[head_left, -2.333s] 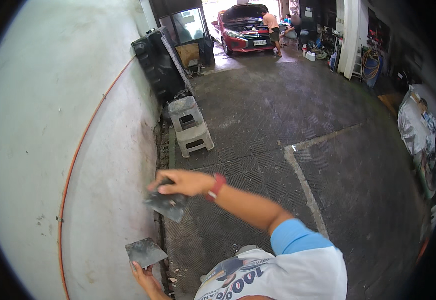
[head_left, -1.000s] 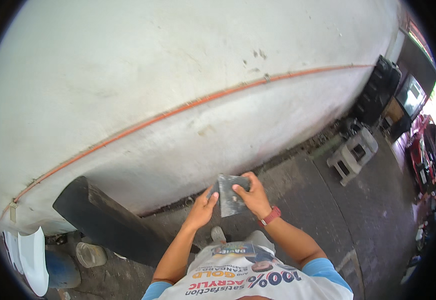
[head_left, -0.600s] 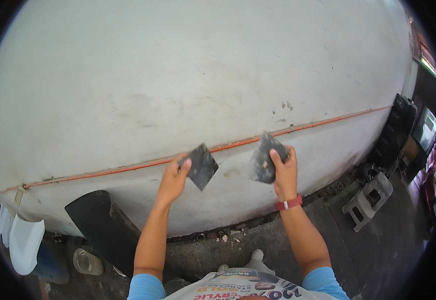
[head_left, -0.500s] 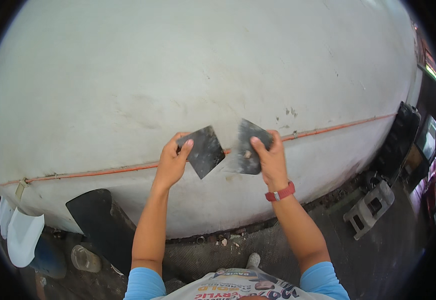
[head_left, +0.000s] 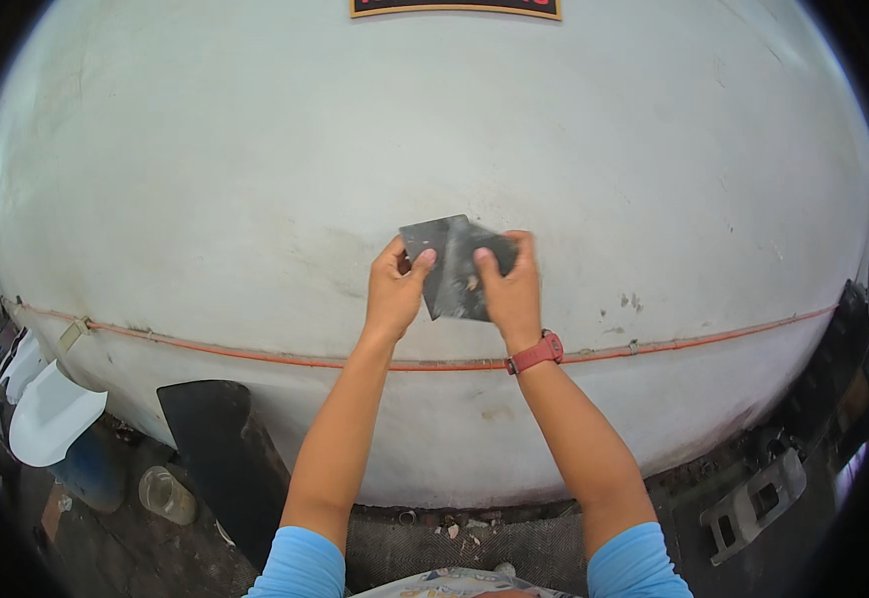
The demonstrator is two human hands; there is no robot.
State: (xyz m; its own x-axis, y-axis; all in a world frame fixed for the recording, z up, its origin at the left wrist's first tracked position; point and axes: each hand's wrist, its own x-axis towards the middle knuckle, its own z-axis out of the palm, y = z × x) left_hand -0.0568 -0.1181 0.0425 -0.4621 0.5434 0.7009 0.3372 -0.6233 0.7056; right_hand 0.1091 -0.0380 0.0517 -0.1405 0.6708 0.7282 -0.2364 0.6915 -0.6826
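Observation:
My left hand (head_left: 396,291) grips a flat dark square piece (head_left: 428,235) by its left edge, thumb on the face toward me. Closed round a second flat dark piece (head_left: 462,284) is my right hand (head_left: 515,291), with a red watch (head_left: 536,353) at the wrist. Whitish smears mark the right piece, which overlaps the left one in front and hides part of it. Motion blurs the right piece's edge. Whether the pieces are sandpaper or thin spreaders I cannot tell. Both are held up before a pale wall (head_left: 255,149).
An orange pipe (head_left: 255,355) runs along the wall below my hands. At lower left are a black curved panel (head_left: 210,439), a clear tub (head_left: 168,495), a blue drum (head_left: 90,473) and a white panel (head_left: 53,414). A grey plastic stool (head_left: 753,506) lies at lower right.
The two pieces were apart and now overlap, my hands having come closer together. My view has tilted up, bringing a framed dark sign into the top.

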